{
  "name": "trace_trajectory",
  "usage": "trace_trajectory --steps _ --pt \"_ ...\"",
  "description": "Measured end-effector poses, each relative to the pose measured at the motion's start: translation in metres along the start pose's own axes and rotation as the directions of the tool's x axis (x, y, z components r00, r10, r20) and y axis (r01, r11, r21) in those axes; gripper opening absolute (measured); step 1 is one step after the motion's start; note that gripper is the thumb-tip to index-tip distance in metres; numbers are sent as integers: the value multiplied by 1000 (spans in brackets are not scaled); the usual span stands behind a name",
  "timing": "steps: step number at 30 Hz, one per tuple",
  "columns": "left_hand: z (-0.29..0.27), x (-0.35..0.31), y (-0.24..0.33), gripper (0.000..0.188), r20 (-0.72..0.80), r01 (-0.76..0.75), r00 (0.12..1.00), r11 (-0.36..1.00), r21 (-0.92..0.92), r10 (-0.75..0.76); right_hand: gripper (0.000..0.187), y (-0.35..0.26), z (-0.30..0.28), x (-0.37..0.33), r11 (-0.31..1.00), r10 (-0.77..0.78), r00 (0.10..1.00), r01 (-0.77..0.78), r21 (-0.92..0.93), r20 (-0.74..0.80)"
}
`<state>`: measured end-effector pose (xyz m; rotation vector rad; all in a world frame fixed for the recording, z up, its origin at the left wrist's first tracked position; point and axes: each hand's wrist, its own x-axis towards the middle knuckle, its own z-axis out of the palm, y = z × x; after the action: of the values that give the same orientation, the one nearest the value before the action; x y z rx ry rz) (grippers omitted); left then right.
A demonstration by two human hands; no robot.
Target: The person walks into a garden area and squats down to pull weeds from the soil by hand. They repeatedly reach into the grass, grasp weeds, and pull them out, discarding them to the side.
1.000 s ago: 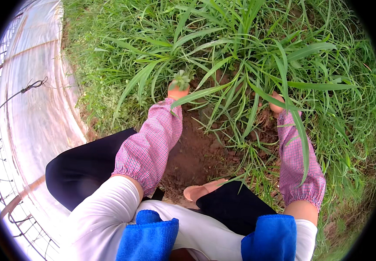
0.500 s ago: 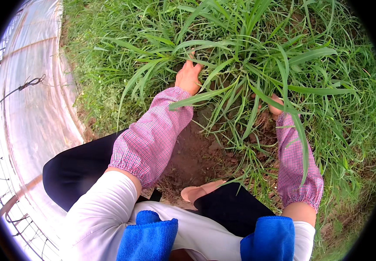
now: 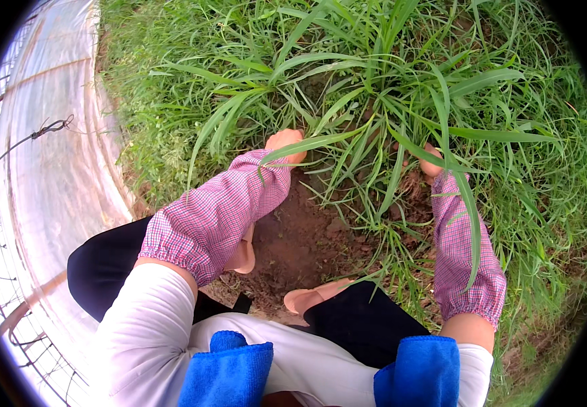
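My left hand (image 3: pixel 287 143) is curled closed low among the grass, just above the bare soil. Its fingertips are hidden, so what they hold, if anything, does not show. A large clump of broad-bladed grass (image 3: pixel 378 102) spreads between and above my hands. Behind its long leaves, at the right of the clump's base, is my right hand (image 3: pixel 431 161). Leaves cover most of its fingers, and a reddish-brown rooty patch (image 3: pixel 415 186) lies beside it. Pink checked sleeves cover both forearms.
Bare brown soil (image 3: pixel 297 241) lies between my knees, with my tan shoes (image 3: pixel 314 296) on it. Dense shorter grass (image 3: pixel 538 197) surrounds the clump. At the left stands clear plastic sheeting (image 3: pixel 56 156) with a wire (image 3: pixel 19 142) across it. A blue towel (image 3: pixel 229 370) hangs over my front.
My left hand has drawn back toward me and slightly left, and its spread fingers have curled in. My right hand stays in nearly the same place.
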<state>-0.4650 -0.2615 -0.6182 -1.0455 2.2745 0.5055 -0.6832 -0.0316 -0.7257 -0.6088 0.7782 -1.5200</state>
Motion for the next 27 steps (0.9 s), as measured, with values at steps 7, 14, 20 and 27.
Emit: trace_trajectory --steps 7,14,20,27 --pt "68 -2 -102 14 86 20 992 775 632 -95 43 4 -4 8 996 84 995 -82 31 -51" --pt "-48 -31 -47 54 173 -244 968 839 487 181 43 -3 0 10 943 279 952 -296 -148 -127" --pt "-23 30 -47 68 -110 -48 986 846 531 125 41 -3 9 13 965 170 979 -188 -181 -108" --pt "-24 50 -43 43 -149 37 989 962 269 4 40 4 5 15 936 260 930 -309 -166 -261"
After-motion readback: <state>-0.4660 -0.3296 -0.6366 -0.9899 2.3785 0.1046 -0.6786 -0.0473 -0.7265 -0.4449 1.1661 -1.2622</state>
